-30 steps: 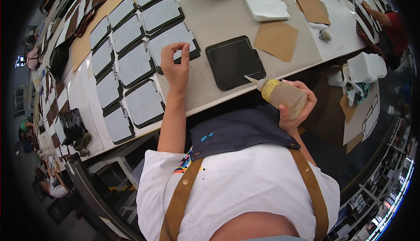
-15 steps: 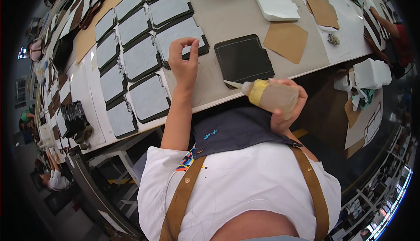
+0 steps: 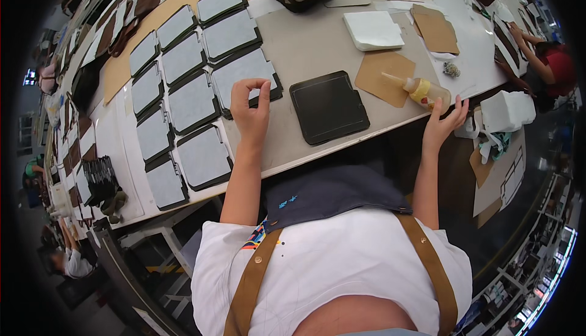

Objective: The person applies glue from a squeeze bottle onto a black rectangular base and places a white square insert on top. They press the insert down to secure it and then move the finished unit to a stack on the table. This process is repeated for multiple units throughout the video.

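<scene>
Moved rightward, the squeeze bottle [image 3: 432,93] lies nozzle-left beside the wide-spread right hand [image 3: 442,130]; the pinched left hand [image 3: 250,111] is farther.

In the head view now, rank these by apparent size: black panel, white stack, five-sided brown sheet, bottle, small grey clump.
1. Black panel
2. White stack and five-sided brown sheet: too alike to rank, the sheet partly covered
3. Bottle
4. Small grey clump
</scene>
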Demonstrator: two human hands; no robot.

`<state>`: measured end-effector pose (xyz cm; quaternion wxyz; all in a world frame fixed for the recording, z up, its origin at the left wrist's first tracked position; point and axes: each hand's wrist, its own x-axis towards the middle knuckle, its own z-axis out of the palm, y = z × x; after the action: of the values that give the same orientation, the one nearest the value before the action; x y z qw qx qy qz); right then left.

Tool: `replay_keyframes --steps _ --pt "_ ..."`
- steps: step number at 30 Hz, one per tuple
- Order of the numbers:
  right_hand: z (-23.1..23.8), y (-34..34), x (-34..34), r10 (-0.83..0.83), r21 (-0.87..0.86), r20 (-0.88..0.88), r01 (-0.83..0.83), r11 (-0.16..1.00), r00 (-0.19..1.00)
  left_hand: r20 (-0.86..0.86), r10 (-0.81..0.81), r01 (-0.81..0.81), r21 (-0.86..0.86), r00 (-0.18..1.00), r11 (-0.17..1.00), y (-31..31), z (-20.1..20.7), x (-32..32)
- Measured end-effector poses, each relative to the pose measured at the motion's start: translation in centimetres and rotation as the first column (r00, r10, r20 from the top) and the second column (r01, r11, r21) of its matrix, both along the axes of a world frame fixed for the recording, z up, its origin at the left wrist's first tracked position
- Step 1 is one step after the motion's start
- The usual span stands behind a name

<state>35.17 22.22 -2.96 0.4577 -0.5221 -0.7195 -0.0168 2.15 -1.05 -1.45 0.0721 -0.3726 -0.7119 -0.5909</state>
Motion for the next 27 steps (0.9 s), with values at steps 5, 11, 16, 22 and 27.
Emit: replay_keyframes --steps 5,11,16,22,27 --pt "5.6 1.3 -7.7 0.540 -0.118 0.022 -0.534 0.837 0.842 -0.025 0.000 -0.001 -0.008 1.000 1.000 -0.2 -0.1 0.0" --pt "3.4 4.9 -15.0 0.708 -0.308 0.246 -0.639 0.705 0.663 -0.036 -0.004 0.003 -0.032 0.999 0.999 0.4 0.1 -0.2" --pt "3.2 6.2 -16.4 0.684 -0.291 0.218 -0.623 0.726 0.696 -0.011 0.001 -0.001 -0.034 1.000 0.999 0.1 -0.2 -0.1" --pt "4.1 7.4 -16.6 0.647 -0.536 -0.092 -0.585 0.608 0.757 -0.024 -0.008 0.007 -0.029 1.000 1.000 0.0 -0.1 0.1" --pt "3.6 10.2 -15.8 0.663 -0.606 -0.305 -0.676 0.419 0.684 -0.021 -0.016 0.016 -0.021 1.000 1.000 0.1 -0.2 0.1"
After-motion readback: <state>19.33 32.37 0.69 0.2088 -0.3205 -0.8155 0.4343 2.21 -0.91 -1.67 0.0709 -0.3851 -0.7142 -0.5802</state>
